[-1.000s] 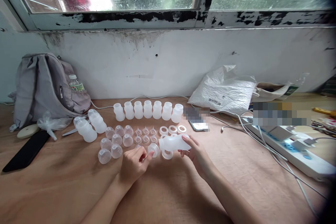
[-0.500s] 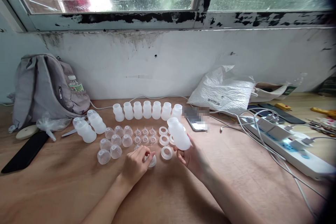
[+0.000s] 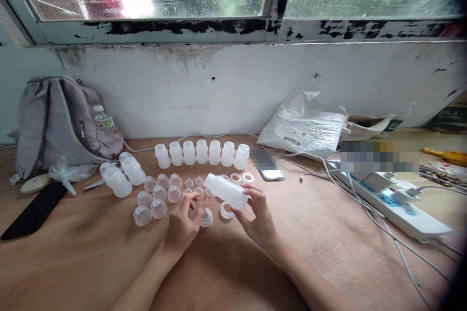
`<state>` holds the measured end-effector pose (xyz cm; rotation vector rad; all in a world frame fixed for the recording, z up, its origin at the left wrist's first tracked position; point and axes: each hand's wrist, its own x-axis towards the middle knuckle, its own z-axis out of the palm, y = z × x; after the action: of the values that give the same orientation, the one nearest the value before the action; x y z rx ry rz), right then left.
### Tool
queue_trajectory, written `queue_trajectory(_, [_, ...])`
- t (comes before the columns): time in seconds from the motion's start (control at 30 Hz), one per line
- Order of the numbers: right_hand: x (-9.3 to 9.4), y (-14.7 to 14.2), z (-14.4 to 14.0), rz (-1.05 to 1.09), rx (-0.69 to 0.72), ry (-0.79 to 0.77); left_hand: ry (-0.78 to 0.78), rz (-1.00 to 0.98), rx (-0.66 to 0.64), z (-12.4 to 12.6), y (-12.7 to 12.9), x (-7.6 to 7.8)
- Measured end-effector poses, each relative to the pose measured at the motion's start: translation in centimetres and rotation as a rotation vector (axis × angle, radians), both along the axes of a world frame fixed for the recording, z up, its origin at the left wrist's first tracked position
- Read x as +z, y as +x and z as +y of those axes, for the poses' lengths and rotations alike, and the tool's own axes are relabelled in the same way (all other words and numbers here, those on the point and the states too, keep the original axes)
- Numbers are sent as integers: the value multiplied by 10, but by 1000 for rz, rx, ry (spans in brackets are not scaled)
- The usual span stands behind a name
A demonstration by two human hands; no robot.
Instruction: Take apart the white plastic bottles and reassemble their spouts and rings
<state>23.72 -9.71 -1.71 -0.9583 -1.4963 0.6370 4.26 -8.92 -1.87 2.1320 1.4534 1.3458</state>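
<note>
My right hand [image 3: 260,211] grips a frosted white baby bottle [image 3: 226,190] by its base. The bottle leans over toward the left, its open neck pointing at my left hand [image 3: 185,221]. That hand has thumb and fingers apart, with nothing visible between them. Just beside its thumb, a white ring with a nipple in it [image 3: 206,217] lies on the table. A loose collar ring [image 3: 226,210] rests under the bottle, and more rings [image 3: 248,178] lie behind it. Clear nipples [image 3: 188,183] are partly hidden by my left hand and the bottle.
Clear dome caps [image 3: 159,208] stand in rows at the left. Several open bottles [image 3: 202,152] line up at the back, and two assembled bottles [image 3: 120,182] lie left. A phone [image 3: 272,173], a power strip [image 3: 416,218] with cables, a plastic bag [image 3: 302,129] and a backpack [image 3: 62,121] surround them.
The bottle has moved left and tipped further over. My left hand has drawn off the ring with the nipple and spread its fingers. The view has shifted slightly.
</note>
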Motion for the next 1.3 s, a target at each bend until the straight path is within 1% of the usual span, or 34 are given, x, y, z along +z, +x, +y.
queue_trajectory(0.03, [-4,-1,0,-76,-5,44,-27,-58,13,0,1,4])
queue_trajectory(0.1, [-10,-3,-2,-161,16,74,-90,-174,16,2,3,12])
queue_trajectory(0.2, [-15,-7,-3,-194,40,95,-211,-291,-76,6,6,24])
queue_trajectory(0.27, [-16,-8,-3,-221,39,122,-269,-307,-137,8,5,34])
queue_trajectory(0.33, [-15,-8,-3,-269,46,148,-253,-252,-142,11,-2,49])
queue_trajectory(0.4, [-14,-7,-2,-329,57,161,-164,-130,-89,17,-15,68])
queue_trajectory(0.53, [-11,-5,-2,-401,55,161,82,141,161,43,-59,106])
queue_trajectory(0.6, [-9,-6,-3,-418,54,166,135,287,265,61,-81,119])
queue_trajectory(0.63, [-9,-6,-4,-425,53,171,113,371,312,69,-90,122])
queue_trajectory(0.7, [-7,-7,-5,-433,51,182,67,546,387,85,-105,125])
queue_trajectory(0.77, [-6,-8,-6,-429,55,187,68,715,419,98,-116,123])
queue_trajectory(0.87, [-6,-8,-6,-415,60,182,99,866,447,116,-128,117])
queue_trajectory(1.0, [-4,-8,-6,-417,47,189,55,897,469,133,-139,109])
queue_trajectory(1.17, [-4,-8,-6,-449,56,179,-84,914,407,142,-142,99])
queue_trajectory(1.23, [-6,-9,-5,-459,65,176,-89,937,388,144,-143,94])
queue_trajectory(1.3, [-6,-10,-6,-463,70,173,-52,978,379,144,-145,88])
